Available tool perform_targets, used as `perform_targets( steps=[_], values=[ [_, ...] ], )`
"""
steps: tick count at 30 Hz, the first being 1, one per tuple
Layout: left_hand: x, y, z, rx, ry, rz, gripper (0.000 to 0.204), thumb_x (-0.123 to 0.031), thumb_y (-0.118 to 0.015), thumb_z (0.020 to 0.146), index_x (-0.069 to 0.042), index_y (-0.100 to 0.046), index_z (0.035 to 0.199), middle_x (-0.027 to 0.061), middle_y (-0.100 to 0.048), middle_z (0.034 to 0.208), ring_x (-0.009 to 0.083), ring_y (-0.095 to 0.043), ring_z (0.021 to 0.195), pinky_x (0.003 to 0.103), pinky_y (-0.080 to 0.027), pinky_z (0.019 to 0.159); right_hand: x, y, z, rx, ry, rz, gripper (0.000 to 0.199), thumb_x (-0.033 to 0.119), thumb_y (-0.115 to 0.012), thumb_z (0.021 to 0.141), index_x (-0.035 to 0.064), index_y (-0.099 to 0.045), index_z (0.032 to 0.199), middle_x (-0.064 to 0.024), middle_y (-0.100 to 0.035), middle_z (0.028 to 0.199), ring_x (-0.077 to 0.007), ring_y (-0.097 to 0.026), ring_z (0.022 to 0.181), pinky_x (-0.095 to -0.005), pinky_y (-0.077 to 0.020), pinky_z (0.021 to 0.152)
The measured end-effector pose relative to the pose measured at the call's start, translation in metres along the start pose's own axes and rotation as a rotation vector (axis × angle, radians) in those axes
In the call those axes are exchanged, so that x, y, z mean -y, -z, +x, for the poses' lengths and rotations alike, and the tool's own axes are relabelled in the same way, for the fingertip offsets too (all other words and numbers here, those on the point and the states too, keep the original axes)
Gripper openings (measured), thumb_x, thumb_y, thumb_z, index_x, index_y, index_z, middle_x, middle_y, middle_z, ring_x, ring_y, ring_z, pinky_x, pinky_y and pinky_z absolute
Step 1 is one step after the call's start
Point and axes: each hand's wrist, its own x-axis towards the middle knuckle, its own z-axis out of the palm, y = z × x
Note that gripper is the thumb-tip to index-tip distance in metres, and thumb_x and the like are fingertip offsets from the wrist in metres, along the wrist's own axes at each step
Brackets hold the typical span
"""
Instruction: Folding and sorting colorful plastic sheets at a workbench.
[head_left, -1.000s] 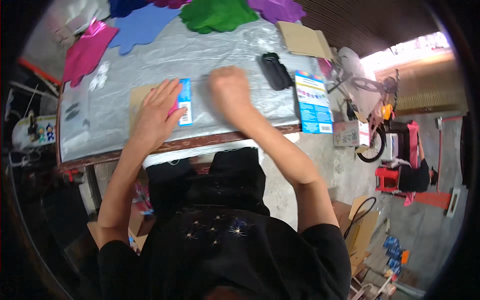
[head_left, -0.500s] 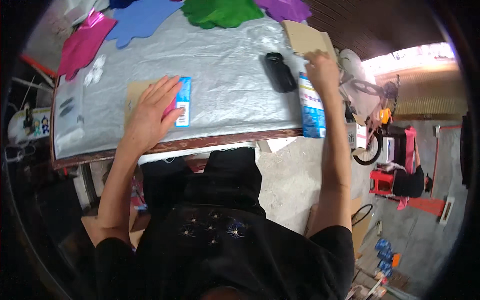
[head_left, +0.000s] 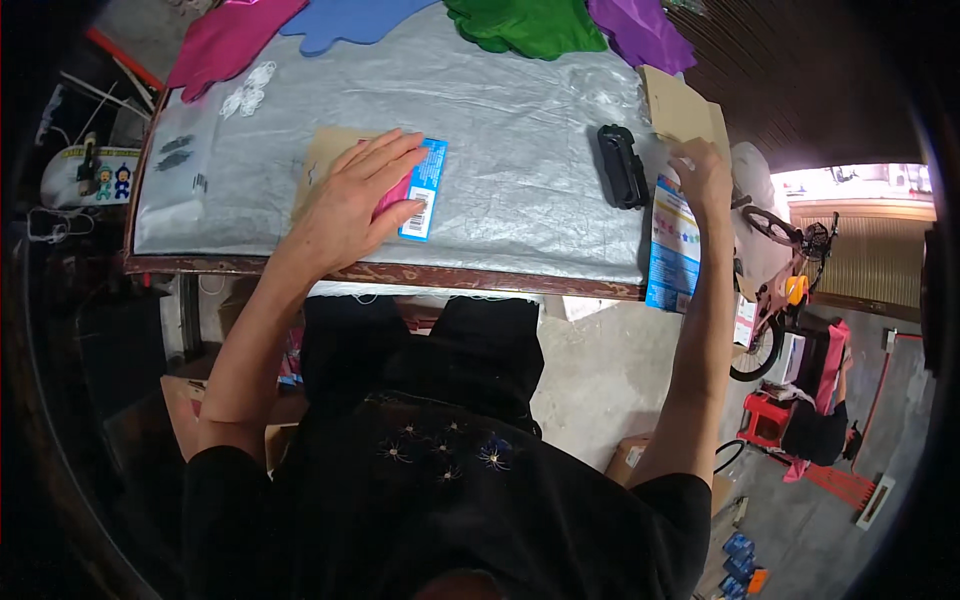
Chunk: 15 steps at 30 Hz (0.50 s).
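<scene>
My left hand (head_left: pixel 365 198) lies flat, fingers stretched out, over a blue printed card (head_left: pixel 428 190) with a barcode panel. Pink material (head_left: pixel 393 195) and a piece of brown cardboard (head_left: pixel 312 170) show around that hand. At the table's right end, my right hand (head_left: pixel 704 172) is bent with its fingers curled down by the upper end of another blue and white printed card (head_left: pixel 672 245). Its fingertips are partly hidden, so any grip on the card does not show. This card reaches past the table's front edge. A black ridged object (head_left: pixel 622 168) lies to its left.
Silvery sheeting (head_left: pixel 500 190) covers the table. Along its far side lie magenta (head_left: pixel 235 45), blue (head_left: pixel 360 22), green (head_left: pixel 530 25) and purple (head_left: pixel 645 32) cloth pieces. White loops (head_left: pixel 248 90) and a clear bag (head_left: pixel 175 205) are at left; brown cardboard (head_left: pixel 688 105) is at far right.
The whole view has shifted, so the table sits farther right in it. My right hand has come down closer to the card's upper end. The left hand still rests on its card.
</scene>
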Motion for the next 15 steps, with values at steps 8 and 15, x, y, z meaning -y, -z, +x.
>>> perform_targets(
  steps=[8, 15],
  values=[
    [0.004, -0.001, -0.005, -0.029, 0.008, -0.021, 0.054, -0.030, -0.071, 0.094, -0.004, -0.059, 0.139, 0.0131, -0.056, 0.147, 0.0318, -0.046, 0.142, 0.047, -0.034, 0.118, 0.054, 0.042, -0.034, -0.268, -0.165, -0.121, 0.010, 0.010, -0.065, 0.093, 0.0022, -0.069, 0.097, -0.0169, -0.070, 0.096, -0.0391, -0.067, 0.087, -0.0437, -0.0533, 0.076],
    [0.006, -0.003, -0.004, -0.042, -0.011, -0.041, 0.054, -0.030, -0.071, 0.093, -0.003, -0.059, 0.138, 0.0137, -0.055, 0.148, 0.0318, -0.046, 0.142, 0.047, -0.033, 0.119, 0.187, -0.010, -0.042, -0.023, 0.002, 0.793, 0.015, 0.005, -0.067, 0.098, 0.0012, -0.074, 0.110, -0.0005, -0.066, 0.084, -0.0061, -0.055, 0.074, -0.0234, -0.0460, 0.067]
  ],
)
